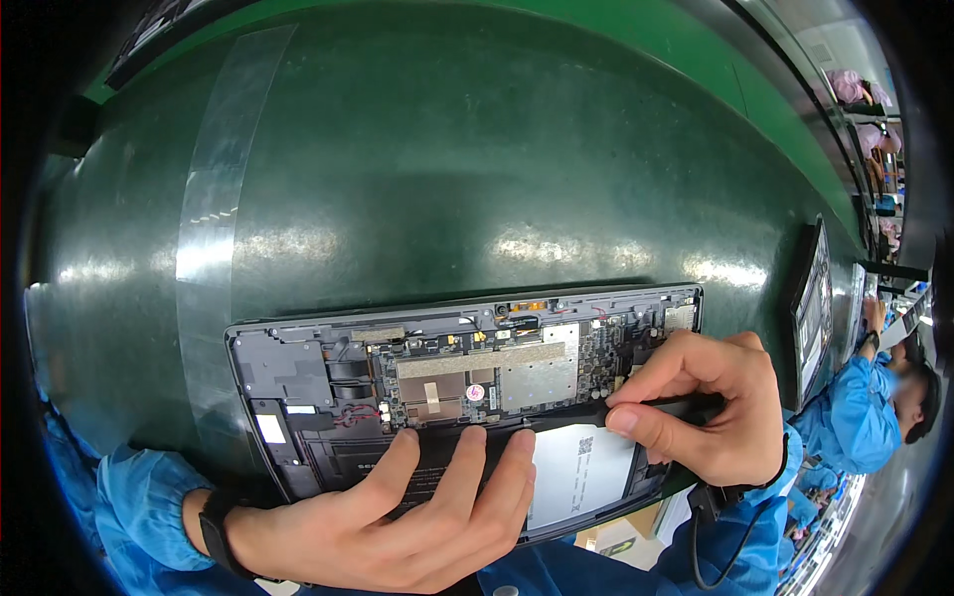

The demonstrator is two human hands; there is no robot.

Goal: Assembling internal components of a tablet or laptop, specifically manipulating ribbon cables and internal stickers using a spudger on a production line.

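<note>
An opened tablet (338, 348) lies in front of me, its inside facing up. A circuit board with metal shields (537, 377) runs along its upper middle, and a black battery (427, 467) with a white label sits below. My left hand (397, 526) rests on the battery, fingers stretched out and apart, fingertips at the board's lower edge. A strip of black tape (566, 413) runs between board and battery. Thumb and index finger of my right hand (715, 407) are pinched together on this tape near the tablet's right side. Part of the battery is hidden under my left hand.
The tablet lies on a green mat (447, 149) with a clear tape band (209, 219) at the left. Another opened device (813, 308) stands tilted at the right. A co-worker in blue (855, 407) sits beyond it. A black cable (711, 536) hangs by my right wrist.
</note>
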